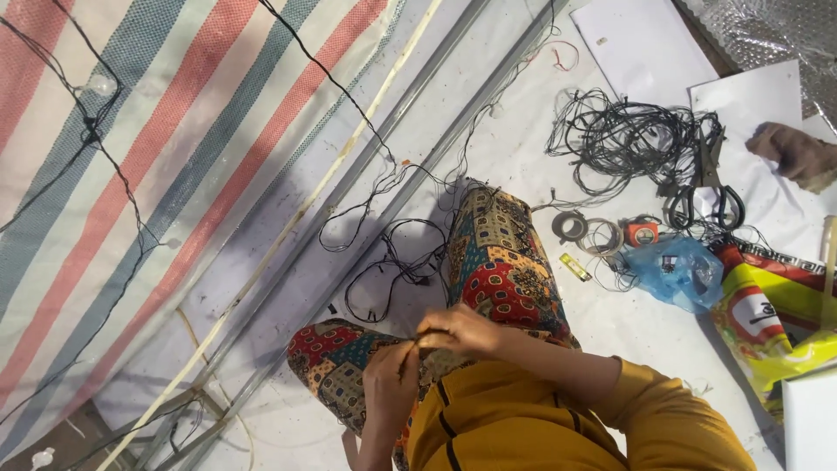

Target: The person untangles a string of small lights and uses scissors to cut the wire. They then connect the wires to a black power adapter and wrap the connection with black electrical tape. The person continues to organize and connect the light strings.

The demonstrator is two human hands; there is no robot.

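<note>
two hands pinch a thin black wire

a person sits on the floor (523, 131), which is covered in white sheet. the legs wear bright patterned cloth and the top is yellow. the left hand (390, 380) and the right hand (459, 330) meet just above the lap. both hands are closed, with fingers pinched tight on a thin black wire (397, 262). the wire runs from the hands out in loops over the floor, past the knee. the spot where the fingers grip is too small to see well.

to the right lies one big tangle of black wire (623, 139). near it sit one pair of scissors (708, 187), two rolls of tape (584, 231), one small orange thing (643, 232), one blue plastic bag (676, 269) and one yellow and red packet (772, 318). two white sheets of paper (750, 105) lie at the top right.

on the left is one striped tarp (157, 131) in red, blue and white. two long grey rails (418, 122) lie side by side next to it.
</note>
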